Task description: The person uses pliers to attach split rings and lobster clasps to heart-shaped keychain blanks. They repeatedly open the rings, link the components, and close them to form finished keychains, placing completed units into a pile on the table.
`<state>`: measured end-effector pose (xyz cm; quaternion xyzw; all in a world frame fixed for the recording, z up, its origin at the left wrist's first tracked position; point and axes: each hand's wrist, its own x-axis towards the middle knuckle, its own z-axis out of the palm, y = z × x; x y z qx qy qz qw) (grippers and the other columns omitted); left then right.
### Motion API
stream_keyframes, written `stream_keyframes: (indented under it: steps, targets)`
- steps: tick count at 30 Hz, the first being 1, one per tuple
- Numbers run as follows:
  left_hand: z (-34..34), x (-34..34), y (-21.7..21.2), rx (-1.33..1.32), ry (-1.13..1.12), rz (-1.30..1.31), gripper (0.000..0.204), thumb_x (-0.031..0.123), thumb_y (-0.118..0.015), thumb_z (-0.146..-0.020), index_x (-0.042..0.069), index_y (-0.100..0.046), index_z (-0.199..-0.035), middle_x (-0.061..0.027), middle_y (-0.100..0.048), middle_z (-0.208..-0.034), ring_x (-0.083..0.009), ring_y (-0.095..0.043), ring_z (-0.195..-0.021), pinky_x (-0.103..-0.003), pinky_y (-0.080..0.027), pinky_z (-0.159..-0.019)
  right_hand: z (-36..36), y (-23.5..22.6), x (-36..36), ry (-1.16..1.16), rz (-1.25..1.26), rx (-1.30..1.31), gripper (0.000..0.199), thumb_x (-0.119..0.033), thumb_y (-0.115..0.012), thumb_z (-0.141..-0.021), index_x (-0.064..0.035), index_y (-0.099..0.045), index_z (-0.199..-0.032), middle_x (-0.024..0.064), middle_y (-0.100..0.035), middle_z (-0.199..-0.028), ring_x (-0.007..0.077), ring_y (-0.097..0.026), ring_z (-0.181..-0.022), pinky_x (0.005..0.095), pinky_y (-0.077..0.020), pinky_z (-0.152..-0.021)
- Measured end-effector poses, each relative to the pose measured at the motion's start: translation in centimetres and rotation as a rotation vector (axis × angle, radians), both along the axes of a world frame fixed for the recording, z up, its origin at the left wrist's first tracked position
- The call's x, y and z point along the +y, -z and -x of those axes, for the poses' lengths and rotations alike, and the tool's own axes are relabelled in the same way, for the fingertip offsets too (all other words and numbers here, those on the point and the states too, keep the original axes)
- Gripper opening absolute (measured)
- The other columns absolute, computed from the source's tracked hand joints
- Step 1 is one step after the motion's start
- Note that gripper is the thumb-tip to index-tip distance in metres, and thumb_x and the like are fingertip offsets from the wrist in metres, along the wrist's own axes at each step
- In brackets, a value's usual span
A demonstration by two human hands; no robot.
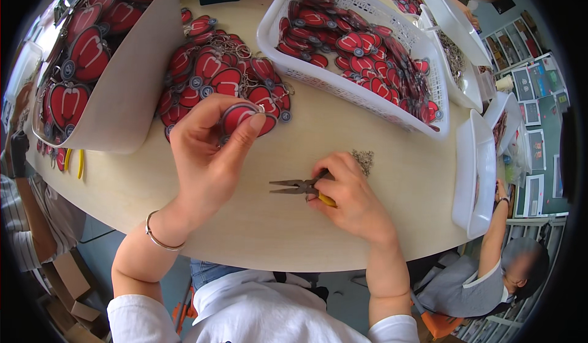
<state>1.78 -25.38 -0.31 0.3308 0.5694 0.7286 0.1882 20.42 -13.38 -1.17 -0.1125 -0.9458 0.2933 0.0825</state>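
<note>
Pinched a red charm [240,117] in the left hand [205,153] fingers above the surface [257,233], near a charm pile [214,73], while gripping yellow-handled pliers [300,187], jaws slightly parted, in the right hand [349,199] beside small rings [364,159].

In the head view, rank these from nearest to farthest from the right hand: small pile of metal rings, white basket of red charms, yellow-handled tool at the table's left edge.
From the right hand:
1. small pile of metal rings, just above it.
2. white basket of red charms, farther up the table.
3. yellow-handled tool, far left edge.
</note>
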Motion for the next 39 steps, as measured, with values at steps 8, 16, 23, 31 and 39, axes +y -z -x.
stream_keyframes:
  steps: [8, 16, 23, 31, 39]
  targets:
    - [-1.0, 0.0, 1.8, 0.007, 0.184, 0.213, 0.009, 0.003, -0.068, -0.084, -0.002, -0.064, -0.090, -0.0012, -0.062, -0.083, -0.0053, -0.054, -0.075, -0.020, -0.044, -0.067, -1.1, -1.7, 1.0, 0.256, 0.533, 0.019, 0.013, -0.001, -0.070, -0.075, 0.0016, -0.059, -0.080, 0.0087, -0.053, -0.101, 0.0219, -0.053, -0.094, 0.0311, -0.0435, -0.082]
    - [-4.1, -0.5, 2.0, 0.289, 0.473, 0.144, 0.011, 0.000, -0.073, -0.075, 0.001, -0.067, -0.084, -0.0082, -0.064, -0.079, -0.0171, -0.058, -0.071, -0.026, -0.044, -0.060, -1.7, -2.1, 1.1, 0.184, 0.803, 0.164, 0.014, -0.007, -0.072, -0.079, 0.0006, -0.061, -0.081, 0.0058, -0.051, -0.102, 0.0145, -0.050, -0.093, 0.0289, -0.0413, -0.083]
    - [-4.6, -0.6, 1.9, 0.248, 0.469, 0.097, 0.013, 0.000, -0.074, -0.073, 0.001, -0.067, -0.084, -0.0077, -0.065, -0.080, -0.0194, -0.058, -0.071, -0.029, -0.046, -0.058, -1.7, -2.1, 0.7, 0.134, 0.872, 0.211, 0.021, -0.015, -0.075, -0.079, 0.0016, -0.062, -0.082, 0.0079, -0.050, -0.105, 0.0154, -0.049, -0.092, 0.0298, -0.0394, -0.084]
    - [-4.6, -0.7, 1.9, 0.280, 0.476, 0.072, 0.014, 0.000, -0.074, -0.072, 0.002, -0.067, -0.084, -0.0072, -0.065, -0.080, -0.0185, -0.058, -0.070, -0.029, -0.046, -0.057, -1.6, -2.2, 0.6, 0.146, 0.873, 0.197, 0.021, -0.014, -0.075, -0.079, 0.0024, -0.062, -0.082, 0.0080, -0.050, -0.105, 0.0148, -0.050, -0.090, 0.0286, -0.0411, -0.081]
    - [-4.6, -0.7, 1.8, 0.268, 0.467, 0.074, 0.014, -0.001, -0.074, -0.072, 0.002, -0.067, -0.084, -0.0077, -0.065, -0.081, -0.0187, -0.058, -0.070, -0.028, -0.046, -0.057, -1.6, -2.2, 0.6, 0.129, 0.838, 0.178, 0.022, -0.012, -0.075, -0.078, 0.0048, -0.062, -0.081, 0.0086, -0.051, -0.105, 0.0149, -0.051, -0.088, 0.0285, -0.0423, -0.080]
